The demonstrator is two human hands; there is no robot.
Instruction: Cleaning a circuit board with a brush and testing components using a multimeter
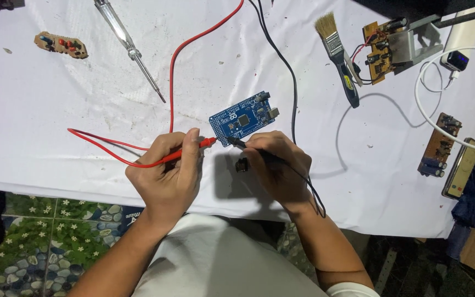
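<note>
The left hand [166, 170] is closed around a red test probe [185, 152], whose tip touches the near left corner of a blue circuit board [246, 117]. The right hand [279, 165] pinches a black test probe [248, 148], pen-style, its tip at the board's near edge. The board lies flat on the white tabletop [56, 110], just beyond both hands. Doing this well seems to call for steady tips on separate contacts, heels of the hands resting on the cloth. Both forearms reach forward from the body, wrists low and angled inward. Red lead [193, 49] and black lead [281, 66] trail away; a screwdriver [130, 49] and brush [339, 55] lie farther off.
</note>
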